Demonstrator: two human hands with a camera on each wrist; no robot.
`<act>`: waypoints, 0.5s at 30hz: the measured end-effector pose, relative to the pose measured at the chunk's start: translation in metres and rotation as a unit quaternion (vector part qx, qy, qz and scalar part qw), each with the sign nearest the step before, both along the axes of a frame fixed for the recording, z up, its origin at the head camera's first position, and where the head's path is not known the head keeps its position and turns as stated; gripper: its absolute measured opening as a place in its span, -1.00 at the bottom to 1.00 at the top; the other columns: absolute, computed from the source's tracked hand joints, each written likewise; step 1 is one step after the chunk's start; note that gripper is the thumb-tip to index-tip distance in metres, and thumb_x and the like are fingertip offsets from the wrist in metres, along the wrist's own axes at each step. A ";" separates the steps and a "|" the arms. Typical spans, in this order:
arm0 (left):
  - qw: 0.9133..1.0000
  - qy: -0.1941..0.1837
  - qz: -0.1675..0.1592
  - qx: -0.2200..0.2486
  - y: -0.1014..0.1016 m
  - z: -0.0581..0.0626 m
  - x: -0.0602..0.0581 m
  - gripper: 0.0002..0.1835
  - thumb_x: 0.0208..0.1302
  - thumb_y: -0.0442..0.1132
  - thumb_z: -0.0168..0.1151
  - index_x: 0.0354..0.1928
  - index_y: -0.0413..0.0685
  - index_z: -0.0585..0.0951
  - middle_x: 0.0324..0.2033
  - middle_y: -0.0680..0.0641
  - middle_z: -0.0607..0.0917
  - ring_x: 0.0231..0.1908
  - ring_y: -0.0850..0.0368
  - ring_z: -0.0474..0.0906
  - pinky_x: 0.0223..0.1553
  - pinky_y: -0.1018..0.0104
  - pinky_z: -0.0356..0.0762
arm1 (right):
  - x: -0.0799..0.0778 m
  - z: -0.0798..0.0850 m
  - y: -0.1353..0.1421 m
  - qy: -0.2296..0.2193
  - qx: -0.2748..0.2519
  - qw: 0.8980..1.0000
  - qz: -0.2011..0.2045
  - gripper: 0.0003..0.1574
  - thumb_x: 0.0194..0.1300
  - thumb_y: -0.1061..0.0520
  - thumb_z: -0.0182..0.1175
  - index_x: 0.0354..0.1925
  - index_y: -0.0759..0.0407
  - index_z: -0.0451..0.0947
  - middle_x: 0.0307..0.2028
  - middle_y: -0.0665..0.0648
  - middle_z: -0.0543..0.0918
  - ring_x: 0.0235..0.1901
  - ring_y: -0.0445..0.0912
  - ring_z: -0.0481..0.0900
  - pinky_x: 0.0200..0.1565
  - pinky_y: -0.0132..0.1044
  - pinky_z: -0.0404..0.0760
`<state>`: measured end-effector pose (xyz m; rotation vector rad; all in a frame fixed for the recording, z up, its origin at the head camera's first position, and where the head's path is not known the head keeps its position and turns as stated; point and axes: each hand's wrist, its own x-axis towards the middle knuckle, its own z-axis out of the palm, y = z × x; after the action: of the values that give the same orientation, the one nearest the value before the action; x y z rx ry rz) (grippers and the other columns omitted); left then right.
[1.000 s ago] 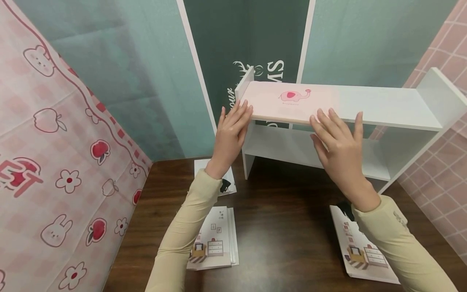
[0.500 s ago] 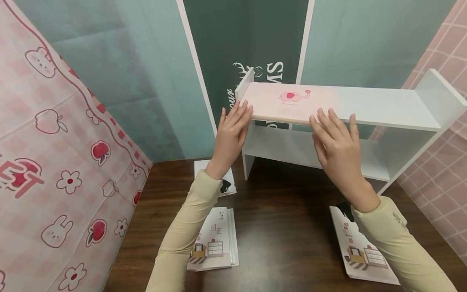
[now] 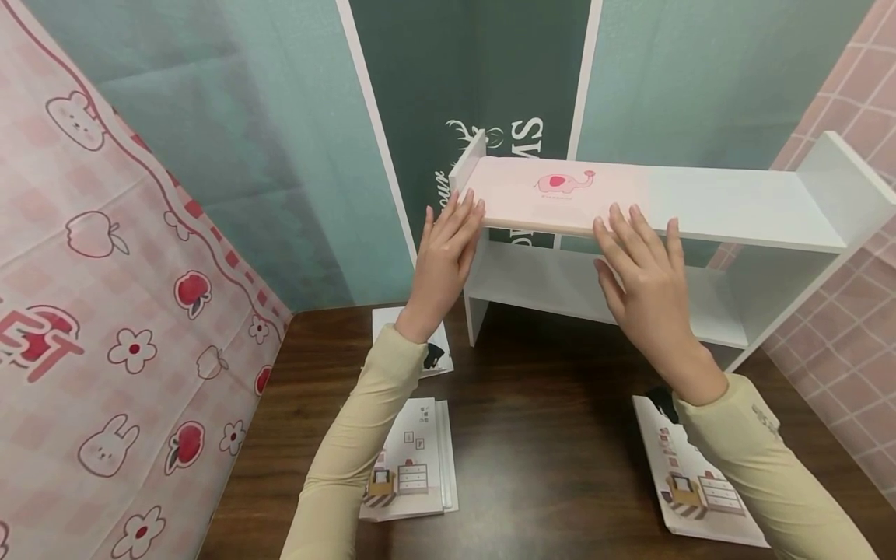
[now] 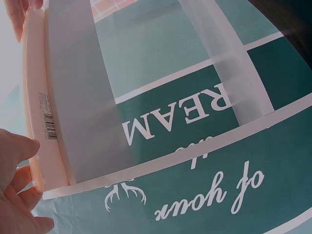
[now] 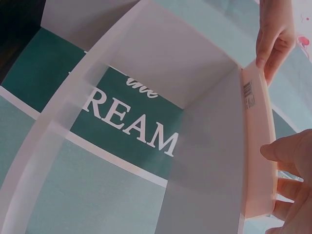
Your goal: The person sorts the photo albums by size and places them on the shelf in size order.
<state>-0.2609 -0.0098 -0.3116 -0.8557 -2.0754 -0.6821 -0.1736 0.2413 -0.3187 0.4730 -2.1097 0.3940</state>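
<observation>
A flat pink box (image 3: 518,187) with an elephant print lies on the left part of the top board of a white shelf unit (image 3: 735,206). Its side with the barcode (image 4: 47,117) shows in both wrist views. My left hand (image 3: 442,260) touches its left front corner with extended fingers. Near the right front corner, the straight fingers of my right hand (image 3: 647,284) rest over the edge. In the right wrist view, the right thumb (image 5: 273,151) lies against the box's front side. Part of the left sleeve covers the printed items on the table.
A white printed stack (image 3: 420,459) lies on the brown table (image 3: 546,467) at left, with another white printed item (image 3: 437,342) behind it. At right is a similar printed item (image 3: 707,490), partly under my forearm. A patterned pink cloth (image 3: 140,311) hangs on the left.
My right hand's outer finger has drawn in slightly toward the others. The left hand, pink box and shelf unit stay practically in place.
</observation>
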 end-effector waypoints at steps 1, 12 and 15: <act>1.000 0.000 0.001 -0.001 0.000 0.000 0.000 -0.56 0.33 -0.26 0.08 0.26 -0.03 0.41 0.28 -0.03 0.36 0.38 0.13 0.06 0.40 0.06 -0.21 | 0.000 0.000 0.000 -0.003 0.002 1.000 -0.002 -0.30 0.10 0.34 0.26 0.24 0.17 0.38 0.28 0.20 0.35 0.36 0.06 0.14 0.35 0.17 -0.17; 1.000 0.000 0.015 -0.015 0.002 -0.002 -0.004 -0.54 0.34 -0.25 0.08 0.27 -0.02 0.39 0.30 -0.04 0.34 0.40 0.12 0.01 0.40 0.02 -0.25 | -0.003 0.000 0.002 -0.017 0.013 1.000 -0.011 -0.23 0.07 0.30 0.30 0.27 0.17 0.33 0.31 0.20 0.28 0.38 0.07 0.08 0.35 0.17 -0.23; 1.000 -0.001 0.018 -0.020 0.002 -0.002 -0.004 -0.52 0.32 -0.25 0.11 0.28 -0.02 0.38 0.32 -0.04 0.31 0.40 0.11 -0.01 0.40 0.02 -0.27 | -0.003 0.000 0.002 -0.023 0.019 0.999 -0.017 -0.21 0.08 0.29 0.29 0.28 0.17 0.31 0.33 0.21 0.25 0.39 0.07 0.05 0.35 0.18 -0.25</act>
<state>-0.2653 -0.0074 -0.3139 -0.8389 -2.1072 -0.6253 -0.1769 0.2434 -0.3187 0.4545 -2.1705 0.3492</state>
